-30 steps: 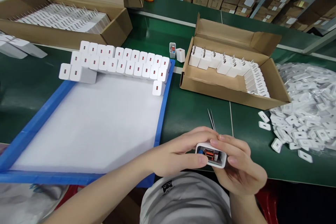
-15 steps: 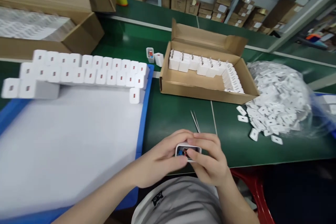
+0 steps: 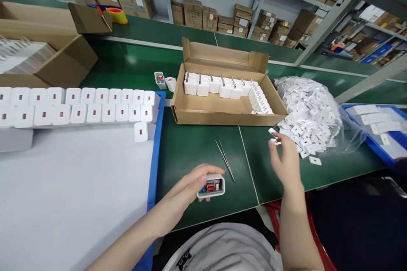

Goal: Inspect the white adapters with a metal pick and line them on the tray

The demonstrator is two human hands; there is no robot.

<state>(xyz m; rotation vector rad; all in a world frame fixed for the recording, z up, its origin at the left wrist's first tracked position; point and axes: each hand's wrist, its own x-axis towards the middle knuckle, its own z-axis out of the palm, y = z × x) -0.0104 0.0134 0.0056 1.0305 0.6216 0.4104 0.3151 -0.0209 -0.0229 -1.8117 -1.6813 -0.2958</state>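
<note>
My left hand (image 3: 190,184) is closed around a white plastic charger housing (image 3: 221,192). Its open end faces me, showing a circuit board with orange, blue and white parts (image 3: 211,186). To the right, my right hand (image 3: 286,159) reaches to loose white end caps, thumb and forefinger apart on either side of a cap (image 3: 276,142); whether they touch it I cannot tell. Another cap (image 3: 272,132) lies just beyond. A plastic bag (image 3: 307,89) spills many such caps beside this hand. Metal tweezers (image 3: 225,161) lie on the green table between my hands.
A cardboard box (image 3: 222,118) holds white chargers with pins up. Rows of white housings (image 3: 110,112) stand on a blue-edged white mat (image 3: 79,186). Two housing pieces (image 3: 160,79) lie behind it. A larger carton (image 3: 68,61) is back left, a blue tray (image 3: 378,144) far right.
My right hand has left the housing and moved right to the loose caps. My left hand keeps the housing, now tilted with its inside more visible. The camera view has shifted right.
</note>
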